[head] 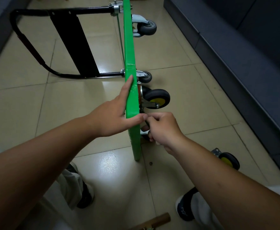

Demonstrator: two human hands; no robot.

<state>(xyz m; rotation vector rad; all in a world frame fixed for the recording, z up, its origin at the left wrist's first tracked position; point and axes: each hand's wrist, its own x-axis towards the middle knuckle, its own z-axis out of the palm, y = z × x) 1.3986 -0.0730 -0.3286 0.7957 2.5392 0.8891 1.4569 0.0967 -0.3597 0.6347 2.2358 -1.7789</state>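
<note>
A green platform cart [129, 47] stands on its side edge on the tiled floor, its black folding handle [36, 45] lying out to the left. My left hand [117, 113] holds the top edge of the green deck, forefinger straight along it and thumb hooked over the near end. On the underside, my right hand [161, 128] is curled round a small dark tool at the near wheel mount, which it mostly hides. A black caster with a yellow hub [156, 98] sits on the deck just above that hand.
Two grey casters [148, 27] [146, 77] are fixed at the far end of the deck. A loose yellow-hubbed caster [227, 159] lies on the floor at the right. A dark sofa base [235, 55] runs along the right. My feet are below, with a wooden piece [154, 221] between them.
</note>
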